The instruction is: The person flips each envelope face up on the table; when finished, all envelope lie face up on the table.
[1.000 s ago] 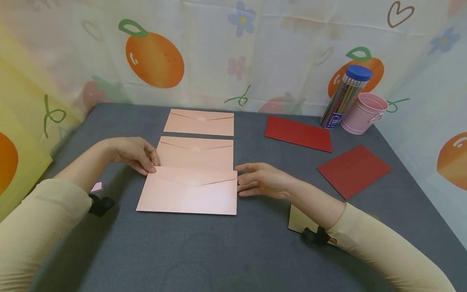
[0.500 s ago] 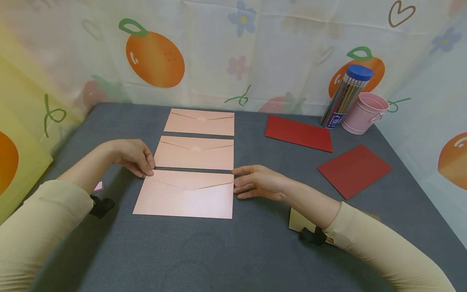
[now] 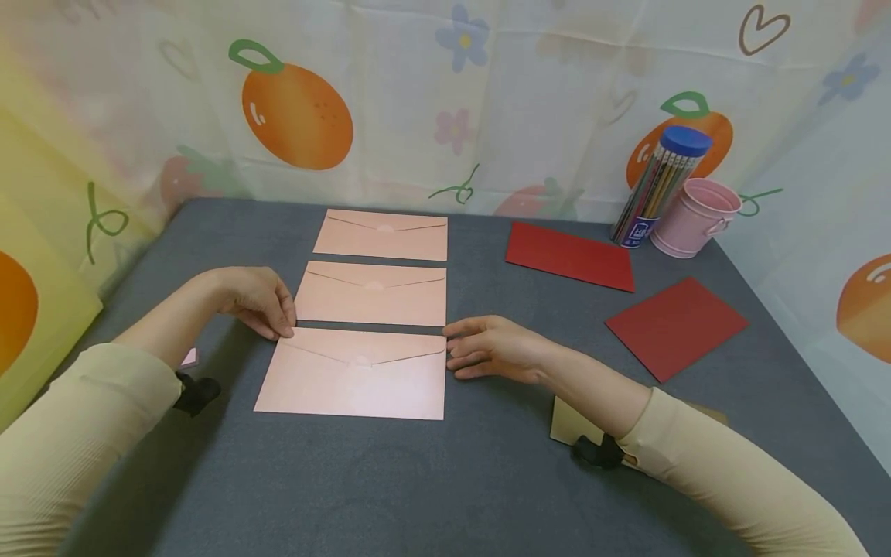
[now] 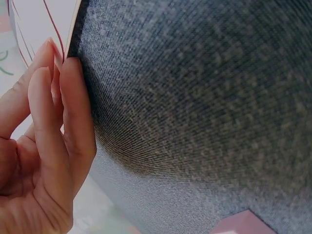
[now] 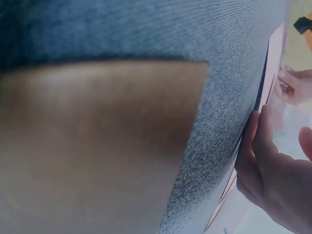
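Observation:
Three pale pink envelopes lie in a column in the head view: a far one (image 3: 380, 240), a middle one (image 3: 371, 302) and a larger front one (image 3: 351, 387). My left hand (image 3: 261, 302) pinches the upper left corner of the front envelope. In the left wrist view, the fingertips of that left hand (image 4: 53, 131) meet at the envelope's edge (image 4: 70, 34). At the opposite side, my right hand (image 3: 497, 348) has its fingers loosely extended, tips right at the front envelope's upper right edge. The right wrist view shows the right hand (image 5: 273, 165) along the pink edge.
Two red envelopes, one at the back (image 3: 567, 257) and one nearer (image 3: 677, 329), lie on the grey table (image 3: 348, 495). A blue-lidded tube of pencils (image 3: 657, 189) and a pink bucket (image 3: 696, 219) stand back right. A gold envelope (image 3: 574, 422) lies partly under my right forearm.
The front envelope has slid towards me and slightly left, off the middle one it overlapped, leaving a thin gap. Both hands moved slightly with it; little differs over the last half second.

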Tool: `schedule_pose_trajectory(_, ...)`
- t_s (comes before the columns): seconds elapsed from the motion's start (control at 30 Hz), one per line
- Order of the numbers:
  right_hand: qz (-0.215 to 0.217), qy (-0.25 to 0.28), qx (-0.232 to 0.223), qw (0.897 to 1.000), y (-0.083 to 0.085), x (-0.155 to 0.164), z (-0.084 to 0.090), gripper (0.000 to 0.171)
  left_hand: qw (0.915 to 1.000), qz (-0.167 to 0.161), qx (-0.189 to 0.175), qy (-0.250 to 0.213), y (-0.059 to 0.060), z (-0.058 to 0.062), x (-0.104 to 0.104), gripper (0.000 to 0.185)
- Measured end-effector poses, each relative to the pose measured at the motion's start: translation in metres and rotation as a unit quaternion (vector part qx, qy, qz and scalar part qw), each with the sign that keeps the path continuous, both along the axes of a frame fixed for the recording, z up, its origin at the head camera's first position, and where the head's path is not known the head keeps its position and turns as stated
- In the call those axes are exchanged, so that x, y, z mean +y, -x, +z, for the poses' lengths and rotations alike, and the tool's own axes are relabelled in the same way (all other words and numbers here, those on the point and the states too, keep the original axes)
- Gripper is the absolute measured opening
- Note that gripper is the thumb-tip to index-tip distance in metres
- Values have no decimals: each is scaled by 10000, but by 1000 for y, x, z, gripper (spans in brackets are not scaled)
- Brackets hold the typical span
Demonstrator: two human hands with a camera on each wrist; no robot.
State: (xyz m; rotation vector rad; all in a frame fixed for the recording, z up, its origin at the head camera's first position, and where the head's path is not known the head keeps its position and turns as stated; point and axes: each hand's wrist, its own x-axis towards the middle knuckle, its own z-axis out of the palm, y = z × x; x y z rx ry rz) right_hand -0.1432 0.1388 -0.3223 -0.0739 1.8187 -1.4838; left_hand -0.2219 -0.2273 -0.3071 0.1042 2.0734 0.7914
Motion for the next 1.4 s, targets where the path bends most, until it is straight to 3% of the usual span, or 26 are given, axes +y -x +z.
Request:
schedule_pose_trajectory(0.47,31,15,102,9999,1,4,2,46,9997,11,201,151,-1,3,0,9)
schedule_pose_trajectory(0.7,-101,104,208,9997,10,15,9,48,9967,25,804,86,1,14,9,22)
schedule_pose_trajectory(0.97,-540,341,443,9970,33,39,20,50,9835,306,1634,-709,7,18,36,49)
schedule_pose_trajectory(1.23,-1526,446,781,9842,57,66,30,46,9635,927,1860,-1690,10,12,82,56)
schedule_pose_trajectory(1.4,-2071,671,733,9733,68,83,34,31,9517,1213,1809,-2162,11,5,112,57)
